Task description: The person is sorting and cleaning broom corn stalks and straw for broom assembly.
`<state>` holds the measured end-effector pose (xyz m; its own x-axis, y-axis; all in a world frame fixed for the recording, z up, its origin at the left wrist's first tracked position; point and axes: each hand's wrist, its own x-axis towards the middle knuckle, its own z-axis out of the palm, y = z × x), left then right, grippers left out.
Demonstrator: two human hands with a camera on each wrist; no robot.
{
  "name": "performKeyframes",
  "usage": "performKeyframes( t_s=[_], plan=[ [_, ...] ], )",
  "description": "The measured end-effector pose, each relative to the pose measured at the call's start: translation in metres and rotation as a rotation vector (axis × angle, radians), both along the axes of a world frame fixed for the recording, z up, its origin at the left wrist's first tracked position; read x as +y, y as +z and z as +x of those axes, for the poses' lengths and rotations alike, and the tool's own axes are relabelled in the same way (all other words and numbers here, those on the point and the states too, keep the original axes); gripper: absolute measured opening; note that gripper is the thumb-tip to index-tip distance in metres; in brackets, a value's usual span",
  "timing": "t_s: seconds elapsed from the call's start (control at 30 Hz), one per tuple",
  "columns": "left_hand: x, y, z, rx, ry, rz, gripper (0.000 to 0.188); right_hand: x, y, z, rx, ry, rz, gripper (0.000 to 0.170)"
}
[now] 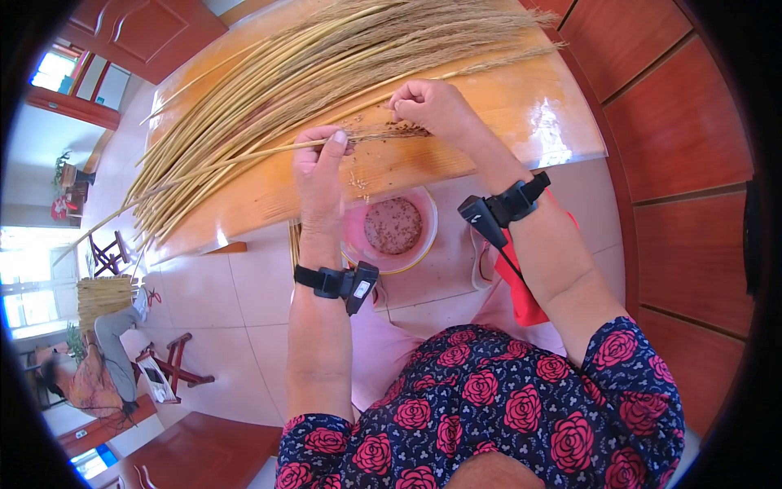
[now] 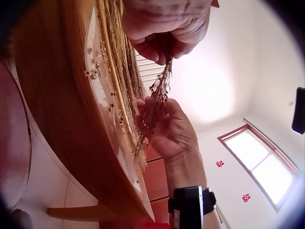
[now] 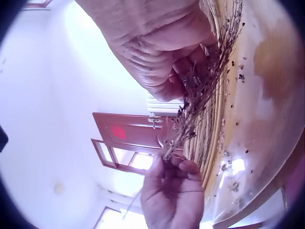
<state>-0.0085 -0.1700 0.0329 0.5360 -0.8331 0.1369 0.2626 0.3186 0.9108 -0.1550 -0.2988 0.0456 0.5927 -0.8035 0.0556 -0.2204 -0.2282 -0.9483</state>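
In the head view, the left hand (image 1: 320, 175) pinches one pale stalk (image 1: 273, 149) just below its thin, dark-seeded head (image 1: 411, 130), over the wooden table (image 1: 456, 155). The right hand (image 1: 440, 112) is at the far end of that head, fingers curled. The left wrist view has the left hand (image 2: 167, 21) gripping the stalk at the top, with the seed head (image 2: 159, 90) running down across the fingers of the right hand (image 2: 169, 131). Up close in the right wrist view, the right hand's (image 3: 152, 40) bent fingers lie round the seed head (image 3: 190, 114); its thumb is partly hidden.
A large bundle of long stalks (image 1: 244, 102) lies along the table's far side. Loose seeds (image 1: 358, 181) are scattered near its front edge. Below stands a pink basin (image 1: 354, 236) containing seed material. Another person (image 1: 90, 371) sits at the lower left, beside a folding stool (image 1: 175, 359).
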Motion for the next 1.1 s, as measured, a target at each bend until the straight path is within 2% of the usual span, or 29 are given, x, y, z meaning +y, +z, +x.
performKeyframes(
  t_s=[0.1,0.2,0.3,0.5,0.7,1.0,1.1],
  plan=[
    [0.002,0.003,0.001,-0.006,0.007,-0.008,0.012,-0.002,-0.001,-0.004,-0.108,0.012,0.172,0.017],
    [0.002,0.002,0.001,-0.008,-0.004,0.0,0.014,-0.001,0.007,-0.008,-0.064,0.023,0.088,0.018],
    [0.002,0.003,0.001,0.001,0.003,0.001,0.014,-0.001,0.006,-0.007,-0.191,0.1,0.114,0.024],
    [0.002,0.004,0.0,-0.012,0.012,0.011,0.014,0.008,0.021,-0.011,-0.034,0.237,0.299,0.033],
    [0.003,0.007,-0.003,-0.009,-0.018,0.032,0.015,0.002,0.006,-0.006,-0.014,0.394,0.308,0.025],
    [0.0,0.012,-0.012,-0.017,-0.016,0.043,0.018,0.008,0.011,-0.003,-0.034,0.312,0.197,0.018],
    [0.0,0.011,-0.012,-0.057,-0.056,0.135,0.023,0.009,0.007,-0.001,-0.064,0.295,0.152,0.018]
  ],
)
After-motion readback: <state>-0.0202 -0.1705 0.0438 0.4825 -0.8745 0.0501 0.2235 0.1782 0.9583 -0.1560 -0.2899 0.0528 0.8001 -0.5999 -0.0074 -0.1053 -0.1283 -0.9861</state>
